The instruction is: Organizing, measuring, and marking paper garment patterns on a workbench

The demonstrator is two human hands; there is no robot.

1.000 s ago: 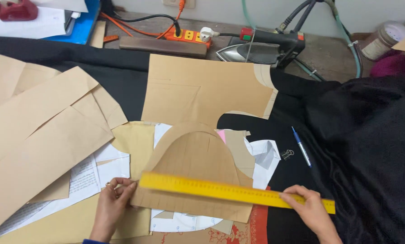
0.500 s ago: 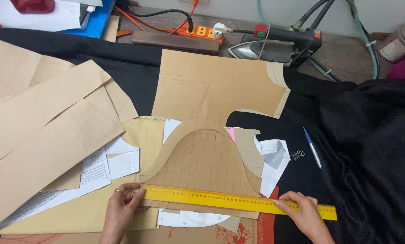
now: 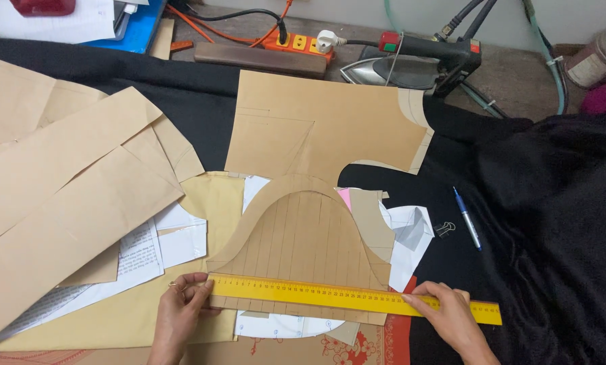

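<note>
Two bare hands pinned a yellow ruler (image 3: 354, 297) flat across the lower edge of a bell-shaped brown paper pattern piece (image 3: 303, 247) that carried parallel vertical ruled lines. The left hand (image 3: 181, 314) lay at the ruler's left end, fingers curled down onto its corner and pressing it against the paper. The right hand (image 3: 448, 318) lay on the ruler toward its right end, fingers spread flat along the ruler's upper edge; neither hand gripped around the ruler, both only bore down on it. The ruler ran nearly level, tilted slightly lower at the right, with its right end projecting past the pattern piece over black fabric (image 3: 533, 223).

Above the bell-shaped piece lay a larger brown pattern sheet (image 3: 323, 128) with a curved cut-out along its lower right edge. Long brown paper strips (image 3: 66, 196) overlapped at the left, and white printed sheets (image 3: 151, 250) lay beneath them. A blue pen (image 3: 467, 218) and a small binder clip (image 3: 444, 229) rested on the black fabric, well apart from the right hand. At the far edge of the table stood a steam iron (image 3: 404, 64) and an orange power strip (image 3: 296, 46).
</note>
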